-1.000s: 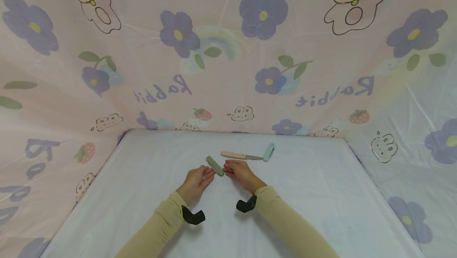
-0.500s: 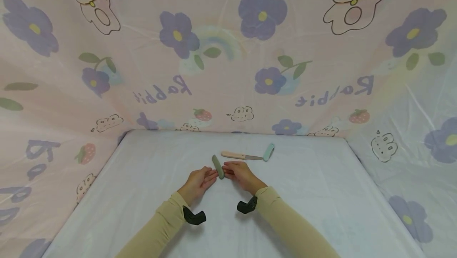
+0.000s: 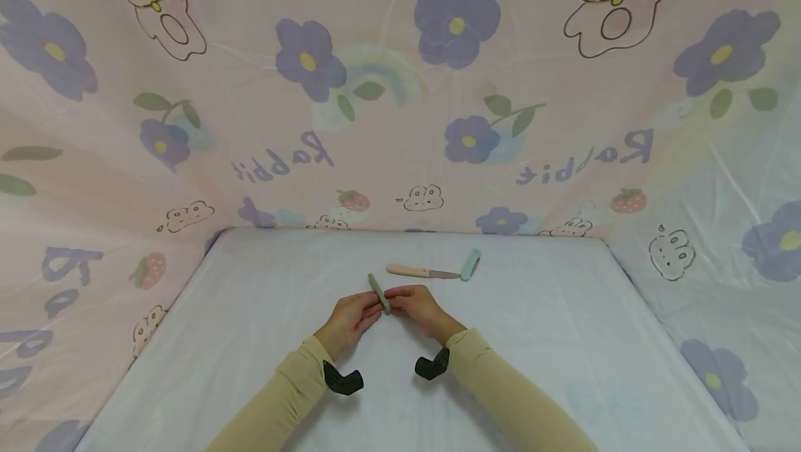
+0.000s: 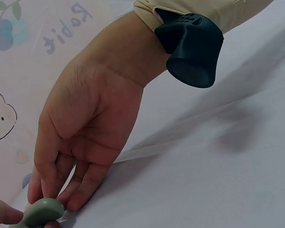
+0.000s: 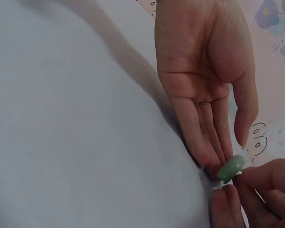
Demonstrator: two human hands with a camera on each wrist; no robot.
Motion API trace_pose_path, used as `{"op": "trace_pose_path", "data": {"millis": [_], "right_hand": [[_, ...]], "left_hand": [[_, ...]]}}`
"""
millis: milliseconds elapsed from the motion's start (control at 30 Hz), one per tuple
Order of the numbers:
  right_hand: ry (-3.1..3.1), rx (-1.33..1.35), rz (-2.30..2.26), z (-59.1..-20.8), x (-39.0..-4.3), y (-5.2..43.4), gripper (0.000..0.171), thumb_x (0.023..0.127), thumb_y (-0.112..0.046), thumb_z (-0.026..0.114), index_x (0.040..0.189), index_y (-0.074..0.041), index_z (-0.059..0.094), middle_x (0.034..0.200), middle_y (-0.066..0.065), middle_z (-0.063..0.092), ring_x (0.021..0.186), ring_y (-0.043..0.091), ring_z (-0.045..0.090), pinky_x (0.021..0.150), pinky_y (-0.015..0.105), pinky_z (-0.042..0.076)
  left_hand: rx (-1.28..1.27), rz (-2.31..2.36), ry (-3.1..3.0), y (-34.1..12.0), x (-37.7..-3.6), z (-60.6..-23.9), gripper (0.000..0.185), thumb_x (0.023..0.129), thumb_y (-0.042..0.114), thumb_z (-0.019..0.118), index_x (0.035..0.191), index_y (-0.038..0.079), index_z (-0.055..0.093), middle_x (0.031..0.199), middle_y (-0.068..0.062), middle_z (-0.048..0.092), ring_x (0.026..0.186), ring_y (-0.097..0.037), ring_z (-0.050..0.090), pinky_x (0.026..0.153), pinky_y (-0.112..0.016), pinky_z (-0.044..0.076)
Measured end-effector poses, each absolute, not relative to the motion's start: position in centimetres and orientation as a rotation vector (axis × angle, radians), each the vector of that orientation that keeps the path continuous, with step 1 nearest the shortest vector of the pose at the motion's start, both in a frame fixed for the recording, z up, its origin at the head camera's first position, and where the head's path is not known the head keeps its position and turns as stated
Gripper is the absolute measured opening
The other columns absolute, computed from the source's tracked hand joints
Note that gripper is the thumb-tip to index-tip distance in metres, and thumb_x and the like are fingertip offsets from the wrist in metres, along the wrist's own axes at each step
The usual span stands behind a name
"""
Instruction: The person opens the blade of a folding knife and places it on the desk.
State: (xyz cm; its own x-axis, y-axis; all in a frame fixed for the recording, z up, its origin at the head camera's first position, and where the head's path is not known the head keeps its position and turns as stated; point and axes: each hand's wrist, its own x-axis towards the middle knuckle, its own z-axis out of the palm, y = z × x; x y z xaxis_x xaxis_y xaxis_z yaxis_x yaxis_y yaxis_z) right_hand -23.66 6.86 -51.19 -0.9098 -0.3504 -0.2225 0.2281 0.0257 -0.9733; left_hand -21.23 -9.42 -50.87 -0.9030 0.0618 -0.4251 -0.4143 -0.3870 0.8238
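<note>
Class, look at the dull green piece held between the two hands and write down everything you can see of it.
The green piece is a slim, flat, oblong bar with rounded ends, matte sage green, and looks like plastic. It is tipped up on one long edge over the white sheet, its far end pointing away and slightly left. The left hand holds its near end with its fingertips on one side; the right hand pinches it from the other. Whether anything is inside it cannot be seen.
</note>
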Motion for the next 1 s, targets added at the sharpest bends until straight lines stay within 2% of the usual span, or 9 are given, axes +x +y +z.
{"op": "trace_pose_path", "data": {"millis": [267, 467, 700, 867, 1000], "right_hand": [[1.917, -0.179, -1.919, -50.3, -23.2, 6.9, 0.030, 0.087, 0.004, 0.059, 0.115, 0.015, 0.056, 0.115, 0.026, 0.058, 0.101, 0.027, 0.059, 0.090, 0.042, 0.047], [1.906, -0.132, -2.023, -50.7, -23.0, 7.1, 0.032, 0.086, 0.004, 0.060, 0.117, 0.014, 0.054, 0.113, 0.025, 0.058, 0.097, 0.023, 0.060, 0.086, 0.036, 0.050], [1.981, -0.018, -2.070, -51.3, -22.9, 7.8, 0.034, 0.088, -0.006, 0.062, 0.117, 0.010, 0.056, 0.106, 0.016, 0.062, 0.089, 0.015, 0.059, 0.083, 0.033, 0.051], [1.936, 0.033, -2.087, -51.1, -22.9, 8.4, 0.034, 0.089, -0.010, 0.062, 0.116, 0.010, 0.057, 0.104, 0.013, 0.062, 0.087, 0.015, 0.060, 0.080, 0.030, 0.051], [1.888, 0.052, -2.103, -51.0, -22.9, 8.9, 0.033, 0.090, -0.012, 0.062, 0.114, 0.009, 0.058, 0.102, 0.013, 0.063, 0.085, 0.015, 0.060, 0.079, 0.030, 0.051]], "left_hand": [[-0.466, 2.342, 1.550, -9.3, -21.3, -51.1, 0.041, 0.093, 0.003, 0.053, 0.129, -0.013, 0.042, 0.099, -0.012, 0.064, 0.092, -0.019, 0.062, 0.093, -0.036, 0.045], [-0.420, 2.340, 1.507, -9.2, -21.2, -51.3, 0.043, 0.094, 0.003, 0.052, 0.132, -0.012, 0.040, 0.109, -0.017, 0.060, 0.096, -0.020, 0.060, 0.092, -0.035, 0.045], [-0.370, 2.376, 1.415, -9.1, -21.1, -51.3, 0.045, 0.094, 0.004, 0.052, 0.135, -0.009, 0.037, 0.125, -0.024, 0.050, 0.107, -0.024, 0.056, 0.093, -0.035, 0.045], [-0.325, 2.408, 1.375, -8.9, -20.9, -51.1, 0.045, 0.093, 0.000, 0.051, 0.133, -0.012, 0.036, 0.123, -0.026, 0.051, 0.107, -0.024, 0.056, 0.091, -0.035, 0.046], [-0.298, 2.422, 1.342, -8.7, -20.7, -51.1, 0.045, 0.093, -0.002, 0.050, 0.133, -0.014, 0.035, 0.115, -0.021, 0.054, 0.101, -0.021, 0.058, 0.090, -0.034, 0.047]]}}
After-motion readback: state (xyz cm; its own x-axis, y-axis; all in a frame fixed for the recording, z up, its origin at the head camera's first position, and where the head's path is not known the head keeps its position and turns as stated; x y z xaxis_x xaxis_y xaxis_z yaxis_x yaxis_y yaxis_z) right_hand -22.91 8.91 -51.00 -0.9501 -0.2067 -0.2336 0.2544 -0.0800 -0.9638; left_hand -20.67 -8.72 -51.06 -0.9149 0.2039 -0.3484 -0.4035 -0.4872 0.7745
